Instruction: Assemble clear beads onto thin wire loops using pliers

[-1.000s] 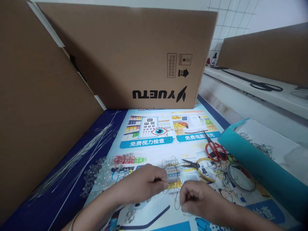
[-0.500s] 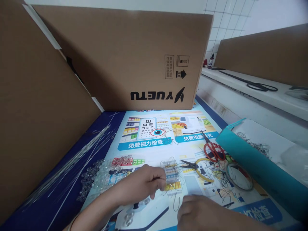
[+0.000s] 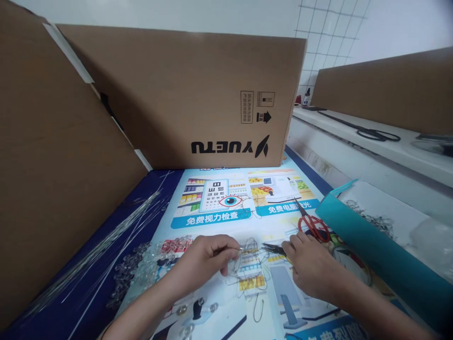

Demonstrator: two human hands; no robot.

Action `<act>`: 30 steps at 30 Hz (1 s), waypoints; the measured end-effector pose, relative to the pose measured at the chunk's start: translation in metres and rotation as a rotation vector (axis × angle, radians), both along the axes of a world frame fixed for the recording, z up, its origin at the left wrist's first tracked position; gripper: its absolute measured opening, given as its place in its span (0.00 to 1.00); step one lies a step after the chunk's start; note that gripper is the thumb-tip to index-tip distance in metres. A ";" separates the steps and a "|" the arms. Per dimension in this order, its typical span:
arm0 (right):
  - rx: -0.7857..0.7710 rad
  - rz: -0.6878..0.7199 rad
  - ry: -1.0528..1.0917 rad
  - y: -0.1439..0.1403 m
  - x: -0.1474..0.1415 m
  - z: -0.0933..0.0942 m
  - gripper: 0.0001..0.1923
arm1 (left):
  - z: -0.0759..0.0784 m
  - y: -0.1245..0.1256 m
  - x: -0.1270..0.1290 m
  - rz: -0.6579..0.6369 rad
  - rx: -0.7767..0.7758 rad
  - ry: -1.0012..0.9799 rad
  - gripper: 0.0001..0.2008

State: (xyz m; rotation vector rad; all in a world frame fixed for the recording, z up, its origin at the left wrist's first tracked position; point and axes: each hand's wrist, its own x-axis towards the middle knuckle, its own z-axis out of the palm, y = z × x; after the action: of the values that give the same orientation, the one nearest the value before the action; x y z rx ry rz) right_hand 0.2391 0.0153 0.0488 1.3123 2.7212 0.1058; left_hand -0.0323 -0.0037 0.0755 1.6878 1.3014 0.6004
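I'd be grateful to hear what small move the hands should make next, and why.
I would probably lift the yellow-handled pliers slightly with the right hand: its fingers lie over their handle end, though the exact grip is hidden, and the nose points toward the wire tangle, beside which the left hand has thumb and fingers pinched.

– What colours are the pliers point(image 3: 278, 250)?
– Dark in the jaws, yellow at the handle.
– And the scissors point(image 3: 308, 222) beyond the pliers?
– Red handles.
– The box point(image 3: 375, 255) right of the pliers?
– Teal outside, white inside.
– And beneath them?
– A white poster point(image 3: 272, 224), blue-bannered, with multicoloured pictures.
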 end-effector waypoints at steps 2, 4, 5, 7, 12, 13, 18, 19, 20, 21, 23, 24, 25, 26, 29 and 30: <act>0.011 -0.025 0.009 0.001 -0.002 0.000 0.17 | 0.000 0.001 0.000 0.006 0.034 0.017 0.08; 0.021 -0.051 0.018 0.002 -0.002 -0.002 0.16 | -0.002 0.003 -0.002 0.003 0.124 0.072 0.09; 0.025 -0.061 0.022 0.003 -0.001 -0.003 0.15 | -0.004 0.003 -0.003 -0.001 0.194 0.110 0.09; 0.024 -0.069 0.033 0.004 0.000 -0.004 0.14 | -0.009 0.004 -0.005 -0.026 0.367 0.179 0.09; -0.049 -0.088 0.106 0.004 -0.002 0.002 0.09 | -0.021 0.003 -0.009 -0.157 0.750 0.383 0.11; -0.063 -0.091 0.134 0.004 -0.003 0.003 0.09 | -0.023 0.003 -0.010 -0.177 0.799 0.419 0.11; -0.105 -0.106 0.224 0.007 0.000 0.006 0.09 | -0.026 0.004 -0.009 -0.177 0.990 0.405 0.11; -0.108 -0.127 0.237 0.008 0.001 0.006 0.09 | -0.026 0.004 -0.009 -0.171 1.024 0.385 0.11; -0.117 -0.161 0.269 0.009 0.001 0.007 0.08 | -0.026 0.003 -0.008 -0.169 1.058 0.367 0.12; -0.149 -0.203 0.327 0.009 0.001 0.008 0.08 | -0.026 0.003 -0.008 -0.174 1.088 0.354 0.12; -0.332 -0.285 0.539 0.006 -0.004 0.012 0.06 | -0.025 0.000 -0.007 -0.192 1.137 0.337 0.13; -0.470 -0.321 0.680 0.003 -0.008 0.014 0.05 | -0.025 -0.002 -0.006 -0.200 1.159 0.329 0.13; -0.644 -0.334 0.831 -0.001 -0.013 0.016 0.04 | -0.023 -0.004 -0.005 -0.209 1.177 0.319 0.13; -0.794 -0.355 0.982 -0.005 -0.019 0.018 0.04 | -0.022 -0.006 -0.004 -0.224 1.186 0.312 0.13; -1.027 -0.353 1.241 -0.017 -0.036 0.020 0.04 | -0.014 -0.013 0.000 -0.291 1.188 0.330 0.13; -1.074 -0.348 1.303 -0.020 -0.041 0.021 0.05 | -0.011 -0.014 0.001 -0.314 1.190 0.339 0.13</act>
State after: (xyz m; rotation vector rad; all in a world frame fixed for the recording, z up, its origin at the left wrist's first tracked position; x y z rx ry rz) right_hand 0.1986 -0.0045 0.0694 1.5727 2.1741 -2.5208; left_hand -0.0317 -0.0181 0.0642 2.9923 0.8482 1.0280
